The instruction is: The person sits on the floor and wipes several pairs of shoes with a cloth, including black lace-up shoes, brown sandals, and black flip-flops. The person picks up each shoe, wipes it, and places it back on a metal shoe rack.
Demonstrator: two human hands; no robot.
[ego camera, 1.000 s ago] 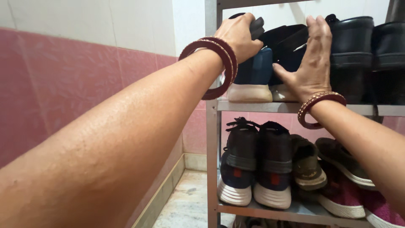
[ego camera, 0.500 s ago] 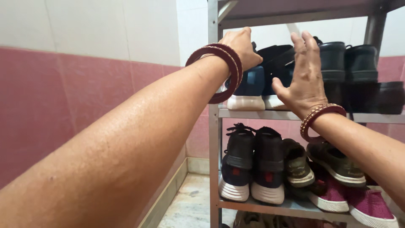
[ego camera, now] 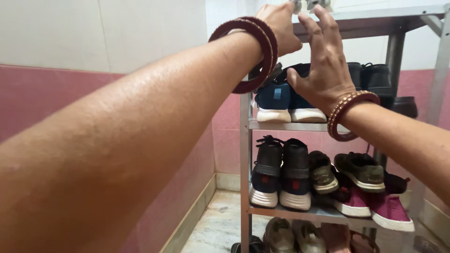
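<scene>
My left hand [ego camera: 280,26] reaches up to the front edge of the top shelf [ego camera: 375,21] of a grey metal shoe rack [ego camera: 243,154]. Its fingers curl by small whitish things [ego camera: 311,3] at the frame's top, and the fingertips are cut off. My right hand [ego camera: 323,70] is raised beside it with fingers spread and nothing in it. The right hand is in front of a pair of dark blue shoes with white soles [ego camera: 276,103] on the shelf below. Both wrists wear dark red bangles.
Black shoes [ego camera: 375,75] stand at the right of the blue pair. The lower shelf holds black high-top shoes [ego camera: 281,173], olive shoes [ego camera: 361,166] and pink shoes [ego camera: 389,211]. More footwear lies at the bottom. A pink-and-white tiled wall [ego camera: 47,103] is on the left, over a marble floor [ego camera: 215,225].
Both hands rose from the blue and black shoes on the middle shelf to the top shelf's edge. My left hand let go of the dark shoe. The view tilted upward.
</scene>
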